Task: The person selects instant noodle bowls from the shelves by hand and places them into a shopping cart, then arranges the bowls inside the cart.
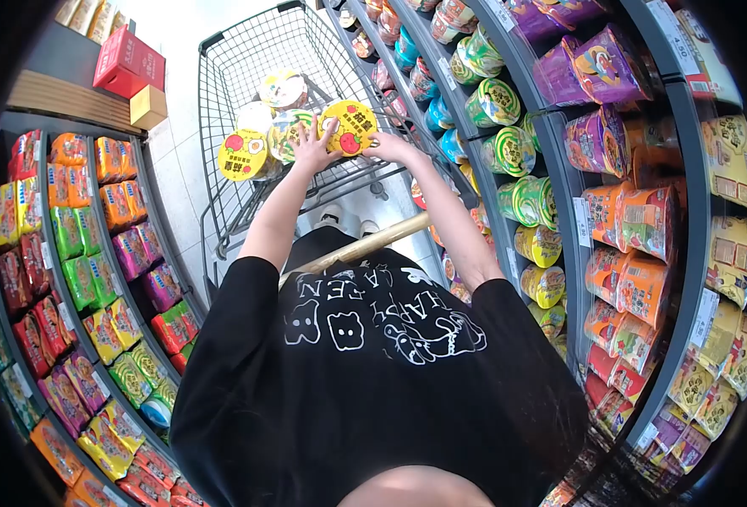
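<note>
A round instant noodle cup with a yellow lid (350,128) is between my hands, over the shopping cart's basket (221,76). My right hand (390,149) grips its right side, with the fingertips partly hidden at the rim. My left hand (312,152) has its fingers spread over a green-patterned noodle cup (282,135), thumb side close to the yellow lid. Left of it, another yellow-lidded cup (243,155) leans in the basket. Behind these lie a pale-topped cup (256,117) and a cup with a patterned lid (284,88).
The cart's wooden-looking handle (361,245) crosses in front of my body. Shelves of noodle cups (508,150) rise close on the right. Bagged noodle packs (73,221) fill racks on the left. A red box (130,68) and a small tan box (147,107) sit at upper left.
</note>
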The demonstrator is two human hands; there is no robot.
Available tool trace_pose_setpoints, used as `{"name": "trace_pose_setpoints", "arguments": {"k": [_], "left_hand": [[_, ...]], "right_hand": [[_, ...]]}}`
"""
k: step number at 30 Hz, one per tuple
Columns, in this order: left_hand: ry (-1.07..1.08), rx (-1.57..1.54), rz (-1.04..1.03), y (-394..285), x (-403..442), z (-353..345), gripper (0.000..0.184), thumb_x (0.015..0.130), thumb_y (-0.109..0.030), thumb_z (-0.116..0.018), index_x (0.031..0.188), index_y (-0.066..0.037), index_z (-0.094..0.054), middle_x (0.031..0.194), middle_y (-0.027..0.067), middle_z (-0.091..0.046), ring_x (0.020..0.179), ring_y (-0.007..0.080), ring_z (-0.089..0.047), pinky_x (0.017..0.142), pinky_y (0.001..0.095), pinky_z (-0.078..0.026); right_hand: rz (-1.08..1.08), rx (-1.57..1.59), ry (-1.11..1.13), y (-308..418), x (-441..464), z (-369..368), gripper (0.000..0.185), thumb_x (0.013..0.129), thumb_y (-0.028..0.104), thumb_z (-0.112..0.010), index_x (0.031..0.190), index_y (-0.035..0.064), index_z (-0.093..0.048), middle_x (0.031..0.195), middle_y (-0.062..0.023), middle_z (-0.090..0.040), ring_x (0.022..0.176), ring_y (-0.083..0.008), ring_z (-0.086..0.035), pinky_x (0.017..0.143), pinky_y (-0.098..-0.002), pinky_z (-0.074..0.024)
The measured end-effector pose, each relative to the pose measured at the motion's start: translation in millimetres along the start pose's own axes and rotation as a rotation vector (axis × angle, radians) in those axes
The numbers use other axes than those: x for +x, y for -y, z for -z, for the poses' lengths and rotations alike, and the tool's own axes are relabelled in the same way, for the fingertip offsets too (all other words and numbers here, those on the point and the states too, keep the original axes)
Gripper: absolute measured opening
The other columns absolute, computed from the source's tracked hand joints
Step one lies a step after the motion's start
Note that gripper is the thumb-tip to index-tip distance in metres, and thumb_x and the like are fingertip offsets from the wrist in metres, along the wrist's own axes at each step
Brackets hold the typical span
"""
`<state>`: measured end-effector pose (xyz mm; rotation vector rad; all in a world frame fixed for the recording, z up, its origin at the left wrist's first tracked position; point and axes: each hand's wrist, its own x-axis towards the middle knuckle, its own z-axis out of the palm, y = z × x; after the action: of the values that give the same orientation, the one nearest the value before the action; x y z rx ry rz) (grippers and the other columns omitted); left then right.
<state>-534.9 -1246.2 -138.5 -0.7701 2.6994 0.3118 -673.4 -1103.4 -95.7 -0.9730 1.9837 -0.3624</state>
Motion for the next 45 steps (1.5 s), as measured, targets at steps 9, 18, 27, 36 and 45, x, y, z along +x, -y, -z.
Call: {"name": "trace_pose_setpoints", "arguments": {"k": [9,18,27,36,45], "left_hand": [[0.024,-0.029,0.051,1,-4,2,0.079,0.071,-0.052,-0.053,0.130,-0.043,-0.002,0.140,0.0122,-0.004,0.125,0.0421,-0.009,0.090,0.0633,-0.018],[-0.108,-0.226,-0.171,12,3,-14,0.078,0.067,-0.020,-0.060,0.131,-0.033,-0.017,0.134,0.0199,-0.019,0.123,0.0361,-0.022,0.092,0.0528,-0.028],[-0.096,-0.358,-0.151,13,5,-6,0.073,0.066,-0.017,-0.059,0.129,-0.031,-0.025,0.132,0.0222,-0.024,0.120,0.0382,-0.027,0.095,0.0410,-0.031],[-0.083,-0.602,-0.179,21,7,1,0.060,0.068,-0.013,-0.057,0.124,-0.023,-0.038,0.126,0.0243,-0.034,0.117,0.0346,-0.034,0.095,0.0347,-0.030],[0.013,-0.667,-0.207,35,-1,5,0.057,0.070,-0.018,-0.060,0.122,-0.004,-0.040,0.114,0.0196,-0.049,0.108,0.0271,-0.046,0.092,0.0306,-0.033]], "right_hand": [[0.039,0.025,-0.002,-1,2,0,0.059,0.070,0.037,-0.060,0.116,0.0030,-0.045,0.111,-0.0200,-0.050,0.103,-0.0289,-0.049,0.086,-0.0336,-0.0390],[-0.002,-0.022,-0.017,6,-7,4,0.062,0.071,0.039,-0.058,0.118,0.0009,-0.042,0.113,-0.0215,-0.048,0.104,-0.0298,-0.049,0.087,-0.0337,-0.0386],[-0.022,-0.006,0.002,5,-7,7,0.063,0.070,0.040,-0.059,0.117,0.0012,-0.043,0.108,-0.0215,-0.052,0.099,-0.0300,-0.052,0.085,-0.0344,-0.0408],[0.004,-0.065,-0.039,3,1,1,0.058,0.069,0.036,-0.060,0.114,0.0016,-0.046,0.107,-0.0206,-0.053,0.099,-0.0301,-0.051,0.085,-0.0345,-0.0404],[0.425,0.615,-0.849,25,-63,78,0.028,0.080,0.004,-0.051,0.108,0.0018,-0.051,0.096,-0.0075,-0.059,0.087,-0.0137,-0.055,0.077,-0.0246,-0.0430]]}}
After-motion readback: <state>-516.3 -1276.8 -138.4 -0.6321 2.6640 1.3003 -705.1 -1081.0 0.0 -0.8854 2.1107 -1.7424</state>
